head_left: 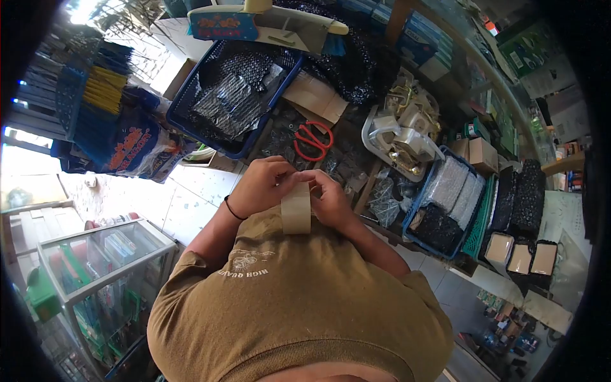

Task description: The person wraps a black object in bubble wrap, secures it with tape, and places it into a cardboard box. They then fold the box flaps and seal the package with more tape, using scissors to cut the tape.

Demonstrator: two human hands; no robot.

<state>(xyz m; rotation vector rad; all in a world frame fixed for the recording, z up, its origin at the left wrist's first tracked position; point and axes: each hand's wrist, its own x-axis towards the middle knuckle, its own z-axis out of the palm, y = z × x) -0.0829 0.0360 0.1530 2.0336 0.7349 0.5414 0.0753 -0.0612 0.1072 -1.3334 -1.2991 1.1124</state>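
Observation:
A wide roll of tan tape (296, 213) stands on edge between my hands, close against the shirt front. My right hand (324, 194) is curled round the roll's upper right side, its fingertips meeting those of my left hand at the top. My left hand (262, 186) is closed, its fingers bent inward at the roll's upper left; whatever they pinch is too small to make out. Just beyond the hands, red-handled scissors (313, 141) lie on the cluttered work surface, beside crumpled clear plastic (385, 197).
A blue basket (238, 154) holds bubble-wrapped items, with brown cardboard (316, 95) beside it. On the right are a white tray (371, 137) of metal and plastic fittings and another blue basket (410, 232). A glass cabinet (105, 254) stands at left.

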